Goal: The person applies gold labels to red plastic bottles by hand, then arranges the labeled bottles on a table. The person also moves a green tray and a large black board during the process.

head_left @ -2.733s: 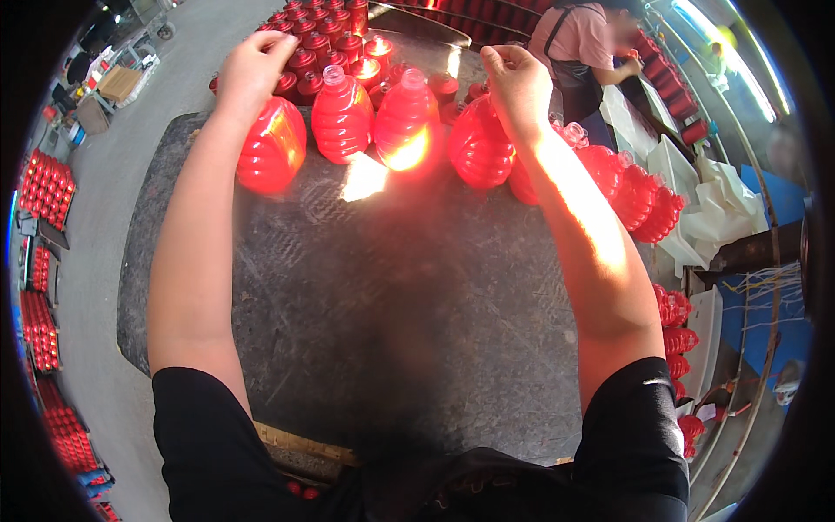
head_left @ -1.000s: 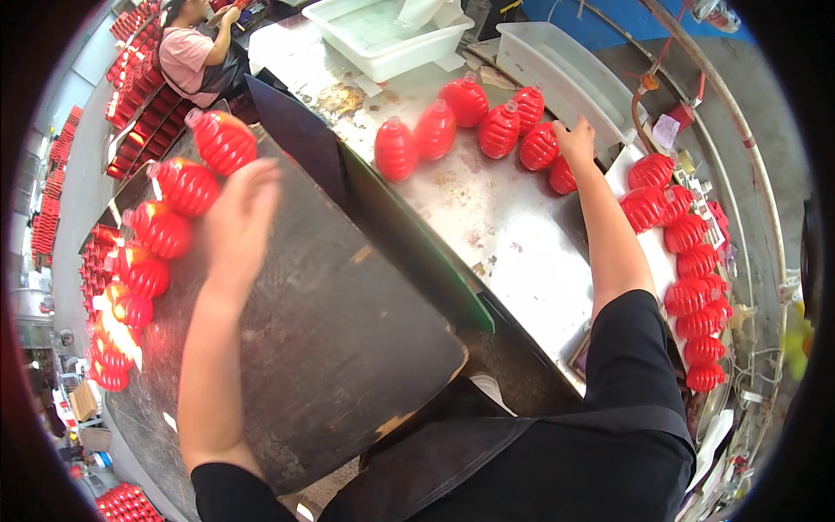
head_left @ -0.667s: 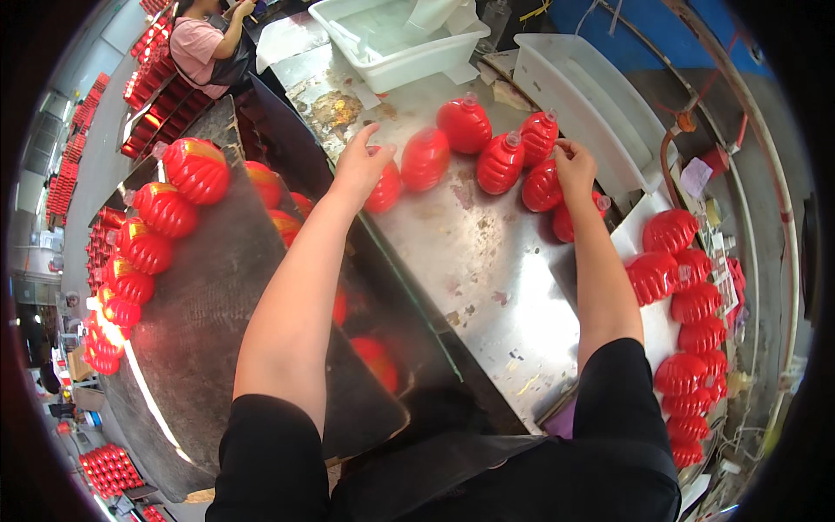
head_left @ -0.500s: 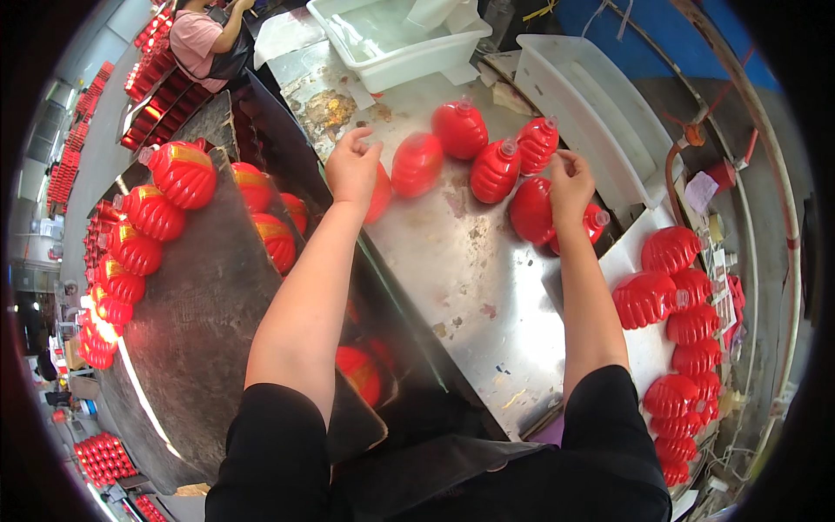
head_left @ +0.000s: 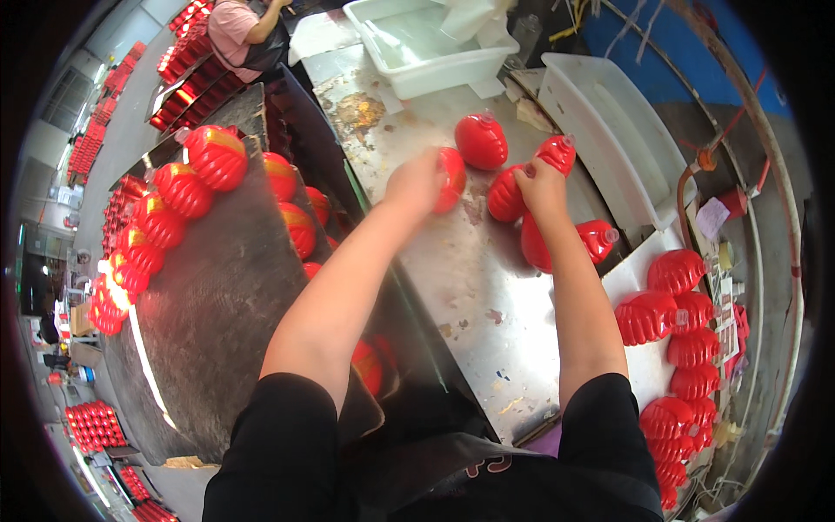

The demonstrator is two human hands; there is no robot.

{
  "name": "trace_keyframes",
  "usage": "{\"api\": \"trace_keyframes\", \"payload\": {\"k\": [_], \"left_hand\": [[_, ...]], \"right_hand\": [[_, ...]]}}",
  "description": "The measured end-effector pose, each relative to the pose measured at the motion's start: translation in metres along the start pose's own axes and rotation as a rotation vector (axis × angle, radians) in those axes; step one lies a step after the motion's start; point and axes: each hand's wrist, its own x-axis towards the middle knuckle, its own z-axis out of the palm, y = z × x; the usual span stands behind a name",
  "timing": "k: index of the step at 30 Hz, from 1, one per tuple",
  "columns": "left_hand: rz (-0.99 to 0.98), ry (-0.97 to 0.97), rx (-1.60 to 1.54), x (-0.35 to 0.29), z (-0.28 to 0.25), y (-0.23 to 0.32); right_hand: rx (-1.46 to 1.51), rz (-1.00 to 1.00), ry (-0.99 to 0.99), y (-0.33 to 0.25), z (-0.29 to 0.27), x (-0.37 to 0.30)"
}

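Observation:
Several ribbed red plastic bottles with clear necks lie on the metal tabletop [head_left: 478,296]. My left hand [head_left: 413,185], slightly blurred, is closed against the left side of a red bottle [head_left: 450,181]; its fingertips are partly hidden. My right hand [head_left: 545,189] has its fingers pinched together at the top of another red bottle [head_left: 506,194], where the neck is covered. Just beyond that hand is a third bottle [head_left: 557,154]. Under and beside my right forearm lie more, including a bottle [head_left: 597,240] with its neck pointing right. A separate bottle [head_left: 481,141] lies farther back.
White plastic tubs [head_left: 409,74] [head_left: 609,139] stand at the back and right. A dark board [head_left: 209,296] on the left carries a row of yellow-banded red bottles [head_left: 217,158]. More bottles [head_left: 674,272] line the right side. A person in pink [head_left: 233,35] is at the far left.
My left hand has moved right onto a bottle. My right hand has shifted left to the top of a different bottle. The whole view has swung, so the scene sits farther right.

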Motion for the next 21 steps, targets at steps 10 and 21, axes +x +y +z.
{"api": "trace_keyframes", "payload": {"k": [10,21], "left_hand": [[0.203,0.129,-0.347,-0.157,-0.197,0.057],[0.167,0.046,-0.086,-0.458,-0.428,-0.065]], "right_hand": [[0.115,-0.097,0.010,-0.061,-0.052,-0.099],[0.198,-0.152,-0.139,-0.248,-0.195,-0.219]]}}
